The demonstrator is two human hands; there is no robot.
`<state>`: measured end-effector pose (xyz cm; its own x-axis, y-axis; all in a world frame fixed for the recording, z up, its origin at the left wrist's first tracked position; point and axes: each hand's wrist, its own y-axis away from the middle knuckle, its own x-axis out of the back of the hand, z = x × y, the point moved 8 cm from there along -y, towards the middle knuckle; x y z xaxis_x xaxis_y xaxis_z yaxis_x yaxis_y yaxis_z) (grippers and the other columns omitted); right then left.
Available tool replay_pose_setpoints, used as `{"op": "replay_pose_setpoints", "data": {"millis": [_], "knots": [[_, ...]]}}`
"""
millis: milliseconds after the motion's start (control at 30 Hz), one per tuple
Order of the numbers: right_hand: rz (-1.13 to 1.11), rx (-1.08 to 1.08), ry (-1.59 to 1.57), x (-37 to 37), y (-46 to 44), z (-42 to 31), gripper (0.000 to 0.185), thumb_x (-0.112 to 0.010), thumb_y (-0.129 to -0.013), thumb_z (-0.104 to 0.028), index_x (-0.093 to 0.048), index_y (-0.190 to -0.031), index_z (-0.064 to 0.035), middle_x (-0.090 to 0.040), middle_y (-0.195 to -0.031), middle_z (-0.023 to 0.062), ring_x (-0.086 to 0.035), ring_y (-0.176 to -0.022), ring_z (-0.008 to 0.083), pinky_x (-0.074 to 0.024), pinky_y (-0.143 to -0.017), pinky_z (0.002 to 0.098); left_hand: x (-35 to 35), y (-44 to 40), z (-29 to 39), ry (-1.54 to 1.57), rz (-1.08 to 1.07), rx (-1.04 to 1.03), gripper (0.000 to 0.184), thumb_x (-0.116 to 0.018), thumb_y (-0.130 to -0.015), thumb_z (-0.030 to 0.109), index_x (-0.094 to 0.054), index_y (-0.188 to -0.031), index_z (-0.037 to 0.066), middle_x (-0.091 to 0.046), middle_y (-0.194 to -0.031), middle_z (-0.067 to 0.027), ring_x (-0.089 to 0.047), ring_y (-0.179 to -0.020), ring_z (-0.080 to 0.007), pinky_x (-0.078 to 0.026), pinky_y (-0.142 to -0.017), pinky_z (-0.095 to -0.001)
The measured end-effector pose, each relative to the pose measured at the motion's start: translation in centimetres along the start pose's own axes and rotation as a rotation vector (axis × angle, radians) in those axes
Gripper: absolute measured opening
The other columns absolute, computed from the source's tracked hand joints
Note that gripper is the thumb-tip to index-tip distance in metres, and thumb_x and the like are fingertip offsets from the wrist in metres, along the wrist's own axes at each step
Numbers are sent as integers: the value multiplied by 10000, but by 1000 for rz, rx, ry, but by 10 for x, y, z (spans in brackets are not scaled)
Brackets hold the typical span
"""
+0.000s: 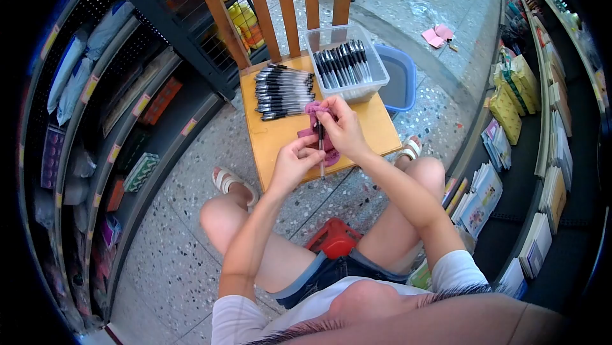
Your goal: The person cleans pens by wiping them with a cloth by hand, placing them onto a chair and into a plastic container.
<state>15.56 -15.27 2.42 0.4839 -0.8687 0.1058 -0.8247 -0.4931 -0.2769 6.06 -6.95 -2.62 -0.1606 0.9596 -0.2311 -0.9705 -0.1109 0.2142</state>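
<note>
Slender pen, black above and clear-barrelled below, over the front edge of a smooth, slatted wooden chair. The left hand pinches its barrel; the right hand's grip closes on soft, crumpled mauve cloth at its upper part. Behind, loose pens lie ranked beside a translucent, rectangular plastic box.

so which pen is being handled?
The pen between left hand and right hand, by the purple cloth; other pens lie on the chair seat or sit in the clear bin.
</note>
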Motion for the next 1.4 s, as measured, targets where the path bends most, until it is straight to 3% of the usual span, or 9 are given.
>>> {"op": "replay_pose_setpoints", "data": {"millis": [67, 200, 333, 633, 833, 933, 1067, 1200, 1400], "knots": [[-28, -45, -47, -1, -2, 6, 63, -476, -911, -77, -472, -943, -23, -571, -771, 23, -522, -660, 57, -437, -578, 212, 2, 4, -1, -34, 1, 14, 328, -581, -854, 47, -478, -1136, -85, -640, -859, -124, -632, -771, -160, -507, -713, -254], [-56, -326, -653, -13, -1, 22, 122, -406, -958, -162, -444, -999, -53, -593, -839, 50, -591, -715, 113, -511, -661, 258, 9, 4, -1, 52, 36, -12, 320, -594, -841, 33, -494, -1123, -80, -642, -858, -122, -631, -751, -156, -511, -705, -258], [-113, -404, -756, -31, 7, 36, 76, -460, -935, -117, -448, -989, -65, -591, -892, 56, -575, -821, 96, -493, -694, 234, 19, 4, 2, 92, 115, -28, 301, -586, -840, 14, -504, -1113, -83, -641, -860, -116, -625, -740, -144, -512, -691, -251], [-141, -363, -599, -41, 25, 44, 126, -518, -892, -54, -430, -979, -74, -569, -866, 14, -522, -773, 48, -440, -648, 192, 25, 0, 1, -20, 338, -269, 201, -569, -848, 1, -539, -1038, -58, -631, -831, -77, -608, -730, -114, -496, -664, -229], [-117, -327, -577, -31, 22, 46, 131, -516, -893, -59, -427, -989, -67, -563, -863, 20, -523, -761, 59, -439, -644, 196, 13, 0, 2, -62, 213, -168, 170, -602, -838, 34, -569, -987, -40, -627, -813, -47, -591, -731, -93, -482, -655, -217], [-100, -331, -629, -31, 21, 42, 139, -510, -898, -69, -429, -1011, -59, -573, -871, 31, -545, -788, 81, -459, -674, 213, 19, -5, 7, -303, 162, -84, 146, -605, -848, 78, -602, -946, -31, -627, -794, -37, -584, -714, -85, -478, -636, -214], [-186, -386, -656, -35, 21, 27, 183, -502, -907, -95, -447, -1070, -33, -588, -893, 52, -581, -807, 117, -491, -678, 247, 58, -9, 31, -334, 395, -181, 223, -577, -885, 176, -622, -1003, -6, -647, -872, -39, -575, -742, -84, -462, -691, -214], [-273, -391, -550, -46, 25, 33, 232, -500, -919, -148, -476, -1108, -15, -600, -901, 48, -599, -771, 113, -499, -655, 253, 52, -20, 34, -8, 263, -178, 259, -560, -893, 149, -599, -1093, -11, -613, -967, -11, -528, -874, -59, -413, -788, -200], [-337, -491, -492, -44, 30, 35, 242, -487, -934, -217, -529, -1064, -17, -620, -869, 40, -605, -764, 94, -496, -697, 236, 43, -27, 25, 101, 117, -181, 267, -557, -894, 146, -581, -1118, 1, -610, -1009, -16, -544, -898, -72, -422, -818, -212]]}}
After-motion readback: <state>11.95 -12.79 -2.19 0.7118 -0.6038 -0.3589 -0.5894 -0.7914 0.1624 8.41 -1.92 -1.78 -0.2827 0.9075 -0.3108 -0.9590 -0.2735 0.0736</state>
